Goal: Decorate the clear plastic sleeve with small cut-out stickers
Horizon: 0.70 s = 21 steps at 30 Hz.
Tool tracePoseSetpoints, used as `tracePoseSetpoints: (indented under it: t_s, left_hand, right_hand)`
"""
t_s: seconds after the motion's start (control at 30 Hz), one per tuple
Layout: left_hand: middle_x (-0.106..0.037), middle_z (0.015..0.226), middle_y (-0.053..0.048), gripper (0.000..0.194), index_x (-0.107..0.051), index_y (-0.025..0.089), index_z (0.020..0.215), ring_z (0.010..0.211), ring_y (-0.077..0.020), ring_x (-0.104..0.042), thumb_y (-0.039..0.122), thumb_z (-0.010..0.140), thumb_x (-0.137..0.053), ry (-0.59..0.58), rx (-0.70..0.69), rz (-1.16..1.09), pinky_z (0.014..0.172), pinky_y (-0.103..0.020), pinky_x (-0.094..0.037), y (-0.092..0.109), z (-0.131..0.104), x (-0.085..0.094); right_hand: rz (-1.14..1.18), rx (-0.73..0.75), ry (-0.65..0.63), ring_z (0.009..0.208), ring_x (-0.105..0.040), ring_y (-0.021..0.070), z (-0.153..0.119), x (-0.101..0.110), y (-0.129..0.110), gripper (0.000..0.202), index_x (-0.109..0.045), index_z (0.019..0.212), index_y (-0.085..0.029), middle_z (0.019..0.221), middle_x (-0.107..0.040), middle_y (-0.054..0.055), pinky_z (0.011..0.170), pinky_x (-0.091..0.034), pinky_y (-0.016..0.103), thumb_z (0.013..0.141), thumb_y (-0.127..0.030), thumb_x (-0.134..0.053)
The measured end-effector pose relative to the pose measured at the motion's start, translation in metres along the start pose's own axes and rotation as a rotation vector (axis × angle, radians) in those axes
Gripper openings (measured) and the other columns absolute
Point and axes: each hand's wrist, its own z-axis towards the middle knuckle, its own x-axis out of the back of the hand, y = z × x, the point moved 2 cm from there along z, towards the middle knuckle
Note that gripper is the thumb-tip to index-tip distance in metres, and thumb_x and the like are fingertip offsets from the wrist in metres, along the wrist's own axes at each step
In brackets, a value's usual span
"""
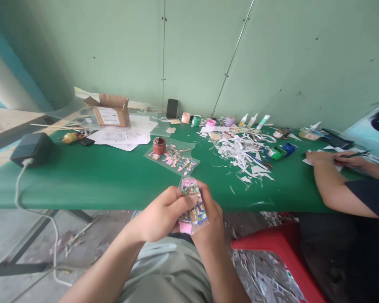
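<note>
Between my hands, just in front of the table's front edge, is a small clear plastic sheet with colourful painted pieces [192,210] in pink, blue, green and brown. My left hand [164,212] grips it from the left, thumb pressed on its face. My right hand [213,214] holds it from behind and the right; most of those fingers are hidden. On the table beyond lies another clear sheet [181,167] with many small coloured pieces on it. An open jar of reddish-brown paint [159,146] stands on that sheet's left part.
A heap of white paper scraps [240,151] lies right of centre. Paint jars [196,120] and glue bottles [263,122] line the back. An open cardboard box [110,111], printed papers [123,134] and a black adapter [31,149] are left. At right, a co-worker's hands [322,158] work above a red stool [278,237].
</note>
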Motion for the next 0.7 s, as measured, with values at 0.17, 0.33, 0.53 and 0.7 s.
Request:
tracePoseSetpoints:
  t_s: [0.17,0.33,0.53,0.7]
  left_hand:
    - [-0.037,0.045,0.006,0.044,-0.044,0.019,0.054,0.039,-0.0047,-0.03,0.049,0.08,-0.065,-0.082,0.057,-0.004,0.037,-0.019,-0.023,-0.009,0.003,-0.006]
    - [-0.039,0.047,0.006,0.04,-0.048,0.017,0.057,0.044,-0.0056,-0.029,0.045,0.081,-0.063,-0.041,-0.008,0.031,0.041,-0.02,-0.024,-0.011,0.001,-0.012]
    - [-0.035,0.048,0.005,0.053,-0.041,0.018,0.052,0.046,-0.0062,-0.028,0.054,0.085,-0.061,0.038,-0.073,0.09,0.042,-0.021,-0.022,-0.01,0.0,-0.008]
    - [-0.032,0.05,0.007,0.05,-0.041,0.02,0.057,0.046,-0.0061,-0.027,0.055,0.085,-0.061,0.079,-0.118,0.111,0.042,-0.021,-0.023,-0.012,0.006,-0.006]
  right_hand:
    - [0.066,-0.075,-0.013,0.08,-0.076,0.0186,-0.001,0.0,0.01,0.029,-0.063,0.119,-0.02,0.097,-0.079,0.005,0.068,-0.057,0.024,0.093,-0.019,-0.05]
    - [0.116,-0.21,0.014,0.074,-0.069,0.0167,0.007,-0.004,0.029,0.028,-0.067,0.113,-0.022,0.09,-0.075,0.003,0.07,-0.054,0.026,0.098,-0.027,-0.044]
    - [0.511,-0.466,-0.007,0.046,-0.041,0.0109,0.022,-0.007,0.042,0.035,-0.069,0.091,-0.018,0.057,-0.049,-0.005,0.044,-0.035,0.022,0.095,-0.047,-0.049]
    - [0.872,-0.567,-0.111,0.041,-0.032,0.0083,0.016,0.0,0.028,0.049,-0.067,0.082,-0.018,0.052,-0.037,-0.008,0.039,-0.029,0.021,0.088,-0.065,-0.055]
